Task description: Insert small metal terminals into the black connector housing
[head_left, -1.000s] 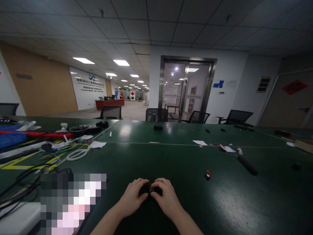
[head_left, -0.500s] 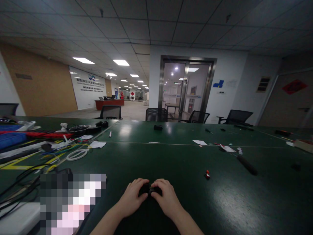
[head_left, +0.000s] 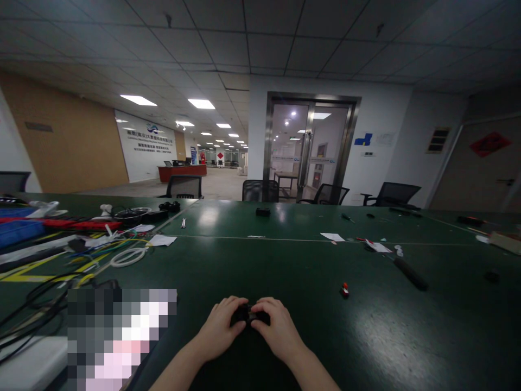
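Note:
A small dark object [head_left: 248,313] lies between my hands at the near middle of the green table [head_left: 260,271]; its kind is too dark to make out. My left hand [head_left: 223,323] grips it from the left, thumb at the near side and fingertips curled over the far side. On the right, my right hand [head_left: 274,323] closes on it the same way. The fingers cover much of the object. Farther to the right lies a small red and white item [head_left: 345,290].
Cables, a coiled white cable [head_left: 128,257] and a blue bin [head_left: 20,233] crowd the left side. A dark-handled tool [head_left: 410,273] and paper scraps [head_left: 377,246] lie to the right. Beyond sit a black box [head_left: 262,212] and a small wrench [head_left: 183,223]. Chairs line the far edge.

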{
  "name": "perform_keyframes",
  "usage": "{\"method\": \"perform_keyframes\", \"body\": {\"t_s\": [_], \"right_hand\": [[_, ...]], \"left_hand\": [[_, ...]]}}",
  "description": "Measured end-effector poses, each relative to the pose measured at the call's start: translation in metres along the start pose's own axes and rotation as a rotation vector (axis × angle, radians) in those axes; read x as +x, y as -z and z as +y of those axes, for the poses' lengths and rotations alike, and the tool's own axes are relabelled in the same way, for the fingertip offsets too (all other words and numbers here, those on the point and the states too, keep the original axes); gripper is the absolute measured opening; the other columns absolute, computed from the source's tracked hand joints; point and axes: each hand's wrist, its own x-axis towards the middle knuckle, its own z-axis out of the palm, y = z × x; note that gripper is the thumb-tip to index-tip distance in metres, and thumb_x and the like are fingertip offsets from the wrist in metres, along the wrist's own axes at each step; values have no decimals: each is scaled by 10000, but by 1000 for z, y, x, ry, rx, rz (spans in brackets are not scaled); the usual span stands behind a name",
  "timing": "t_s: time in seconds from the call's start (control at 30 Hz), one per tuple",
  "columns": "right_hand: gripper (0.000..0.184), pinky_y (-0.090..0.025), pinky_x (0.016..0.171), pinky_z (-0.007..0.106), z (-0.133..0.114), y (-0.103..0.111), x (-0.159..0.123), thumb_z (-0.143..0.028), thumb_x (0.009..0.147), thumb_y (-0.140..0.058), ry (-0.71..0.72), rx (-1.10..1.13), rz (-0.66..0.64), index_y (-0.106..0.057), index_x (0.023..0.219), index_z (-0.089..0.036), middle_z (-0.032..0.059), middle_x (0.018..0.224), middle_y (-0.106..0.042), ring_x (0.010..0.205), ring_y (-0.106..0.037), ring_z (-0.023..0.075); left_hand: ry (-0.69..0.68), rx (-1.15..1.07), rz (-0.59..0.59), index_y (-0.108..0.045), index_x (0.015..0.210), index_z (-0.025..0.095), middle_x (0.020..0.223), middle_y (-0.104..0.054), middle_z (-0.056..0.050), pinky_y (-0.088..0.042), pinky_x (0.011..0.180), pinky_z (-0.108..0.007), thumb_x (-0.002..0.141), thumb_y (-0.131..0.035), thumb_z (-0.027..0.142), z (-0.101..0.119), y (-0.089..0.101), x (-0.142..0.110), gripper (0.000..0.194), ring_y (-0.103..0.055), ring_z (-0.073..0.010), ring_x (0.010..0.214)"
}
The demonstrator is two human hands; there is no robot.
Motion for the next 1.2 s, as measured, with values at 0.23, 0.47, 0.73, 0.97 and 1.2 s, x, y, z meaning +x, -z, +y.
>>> {"method": "perform_keyframes", "body": {"t_s": [0.23,0.47,0.73,0.97,1.2], "right_hand": [[239,-336,950,347,-1,2,0,-227,708,-628,26,-15,-2,-658,930,-309,-29,1108,-590,1093,-499,190],[251,-341,951,358,2,-1,2,-246,714,-619,-14,-21,-14,-652,958,-299,-23,1147,-571,1109,-493,203],[281,-370,940,362,1,2,-1,-259,728,-590,-14,47,-35,-626,1004,-301,-31,1155,-569,1119,-488,204],[419,-365,966,379,-1,4,-2,-268,697,-620,-29,79,-24,-564,1111,-295,-12,1167,-570,1135,-481,221],[408,-380,945,365,-1,4,-2,-254,696,-611,-34,64,-19,-572,1100,-288,-11,1128,-589,1091,-511,215]], "left_hand": [[-13,13,7,-506,1184,231,1169,-564,-50,-359,922,-336,749,-523,203,-3,-2,1,437,-497,-220,1083],[0,16,-9,-503,1187,240,1180,-556,-47,-355,925,-349,761,-522,225,0,1,-1,427,-493,-221,1091],[-8,0,-4,-496,1199,245,1180,-553,-48,-347,934,-356,779,-511,246,-2,1,-1,421,-491,-225,1090],[-2,6,4,-483,1214,239,1181,-555,-52,-356,926,-353,773,-513,219,-2,0,-1,442,-492,-224,1084],[-6,3,21,-451,1247,215,1199,-541,-68,-355,928,-343,762,-530,229,-6,-3,-1,492,-495,-221,1074]]}}
